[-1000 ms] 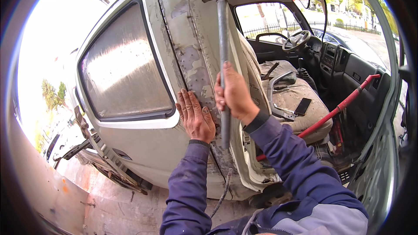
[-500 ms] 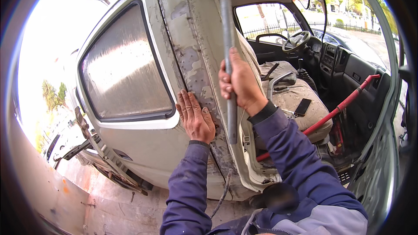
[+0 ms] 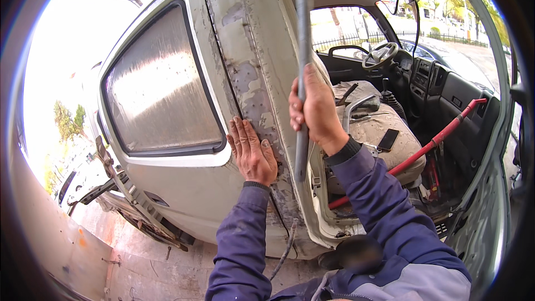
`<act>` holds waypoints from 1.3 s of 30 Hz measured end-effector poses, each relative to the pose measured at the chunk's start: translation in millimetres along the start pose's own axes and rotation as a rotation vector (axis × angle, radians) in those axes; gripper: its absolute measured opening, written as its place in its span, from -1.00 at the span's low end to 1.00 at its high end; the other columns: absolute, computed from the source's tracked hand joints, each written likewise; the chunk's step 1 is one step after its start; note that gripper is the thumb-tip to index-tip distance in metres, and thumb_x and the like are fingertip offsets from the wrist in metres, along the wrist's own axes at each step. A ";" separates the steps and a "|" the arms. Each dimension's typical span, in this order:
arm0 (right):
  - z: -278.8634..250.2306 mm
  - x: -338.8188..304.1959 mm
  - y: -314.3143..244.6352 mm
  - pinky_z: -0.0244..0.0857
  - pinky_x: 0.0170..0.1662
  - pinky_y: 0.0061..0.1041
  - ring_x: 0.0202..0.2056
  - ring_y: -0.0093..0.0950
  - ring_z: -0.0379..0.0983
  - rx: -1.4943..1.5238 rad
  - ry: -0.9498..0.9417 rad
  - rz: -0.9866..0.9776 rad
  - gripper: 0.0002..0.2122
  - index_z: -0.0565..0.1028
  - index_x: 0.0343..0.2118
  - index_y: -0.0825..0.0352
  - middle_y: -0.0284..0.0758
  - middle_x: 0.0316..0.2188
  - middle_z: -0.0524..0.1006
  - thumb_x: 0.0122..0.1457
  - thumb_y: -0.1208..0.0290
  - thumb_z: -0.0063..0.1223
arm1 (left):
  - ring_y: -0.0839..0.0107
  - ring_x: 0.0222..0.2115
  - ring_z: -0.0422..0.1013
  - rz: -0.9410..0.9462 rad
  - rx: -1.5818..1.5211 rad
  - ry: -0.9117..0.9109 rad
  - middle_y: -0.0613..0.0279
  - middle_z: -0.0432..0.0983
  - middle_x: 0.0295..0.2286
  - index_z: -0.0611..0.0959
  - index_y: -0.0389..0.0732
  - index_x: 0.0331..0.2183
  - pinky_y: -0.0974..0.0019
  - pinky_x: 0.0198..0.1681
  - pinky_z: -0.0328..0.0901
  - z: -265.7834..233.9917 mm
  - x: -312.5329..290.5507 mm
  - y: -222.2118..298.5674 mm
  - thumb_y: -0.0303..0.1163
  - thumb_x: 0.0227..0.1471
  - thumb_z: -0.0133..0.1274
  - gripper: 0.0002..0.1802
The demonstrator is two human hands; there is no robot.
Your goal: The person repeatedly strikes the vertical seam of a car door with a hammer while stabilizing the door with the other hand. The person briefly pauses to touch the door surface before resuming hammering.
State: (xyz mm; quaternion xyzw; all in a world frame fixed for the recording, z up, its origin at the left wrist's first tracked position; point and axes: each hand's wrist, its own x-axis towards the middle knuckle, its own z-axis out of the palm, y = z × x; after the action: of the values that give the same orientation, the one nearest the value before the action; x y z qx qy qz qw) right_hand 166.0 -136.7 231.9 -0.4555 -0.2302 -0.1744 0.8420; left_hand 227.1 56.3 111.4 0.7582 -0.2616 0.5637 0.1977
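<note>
My left hand (image 3: 253, 155) lies flat on the truck cab's door pillar (image 3: 245, 75), fingers stretched out across the seam beside the rear door (image 3: 184, 181). Bare metal patches, flaking paint and small dents mark the pillar. In my right hand (image 3: 317, 108) is a hammer (image 3: 303, 33), gripped around the lower half of its long metal handle. The hammer stands nearly upright, with its slim head, pointed at the ends, up near the roof edge and slightly blurred. It is held apart from the pillar, in front of the open front doorway.
Inside the cab, hand tools (image 3: 356, 108) and a phone (image 3: 388, 140) lie on the worn seat (image 3: 404, 159). A red bar (image 3: 429, 146) slants across the doorway. The open front door (image 3: 479, 212) stands at right. A hose (image 3: 288, 248) hangs below my left hand.
My right hand and the hammer have moved a little to the right and slightly upward at the head. The left hand stays on the pillar, almost unmoved.
</note>
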 end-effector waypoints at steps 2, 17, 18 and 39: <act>-0.2 10.6 -13.7 0.23 -0.65 -0.51 -0.71 -0.64 0.20 0.071 0.119 -0.131 -0.47 0.33 -0.24 0.19 -0.49 -0.60 0.29 0.56 -0.28 -0.25 | -0.15 0.57 -0.11 -0.012 0.001 -0.008 -0.25 0.00 0.53 0.17 -0.43 0.51 -0.17 0.60 -0.30 -0.7 -0.5 0.2 -0.33 0.41 -0.11 -0.22; 18.8 30.5 -17.1 0.20 -0.65 -0.51 -0.71 -0.66 0.18 0.083 0.167 -0.250 -0.47 0.32 -0.23 0.15 -0.53 -0.61 0.26 0.55 -0.31 -0.24 | -0.15 0.57 -0.10 -0.019 -0.009 -0.014 -0.24 -0.01 0.54 0.17 -0.45 0.51 -0.17 0.60 -0.30 -2.0 0.4 0.3 -0.32 0.42 -0.13 -0.23; 24.2 31.4 -14.5 0.21 -0.65 -0.50 -0.71 -0.65 0.18 0.141 0.205 -0.187 -0.46 0.32 -0.24 0.16 -0.53 -0.61 0.26 0.54 -0.32 -0.24 | -0.15 0.57 -0.10 -0.018 -0.004 -0.014 -0.24 -0.01 0.54 0.17 -0.45 0.51 -0.18 0.60 -0.29 -2.0 0.1 0.0 -0.33 0.41 -0.13 -0.22; 26.9 42.8 -21.7 0.23 -0.67 -0.49 -0.71 -0.65 0.20 -0.009 0.138 0.027 -0.47 0.31 -0.25 0.20 -0.51 -0.61 0.27 0.56 -0.26 -0.21 | -0.16 0.57 -0.11 -0.020 -0.012 -0.015 -0.23 -0.01 0.54 0.16 -0.43 0.52 -0.17 0.60 -0.29 -2.1 -0.4 -1.2 -0.33 0.38 -0.07 -0.19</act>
State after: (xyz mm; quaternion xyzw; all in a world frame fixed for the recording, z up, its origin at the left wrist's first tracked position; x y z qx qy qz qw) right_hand 184.6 -128.9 283.1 -0.4495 -0.1646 -0.1949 0.8561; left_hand 226.1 58.6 111.6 0.7637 -0.2590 0.5544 0.2059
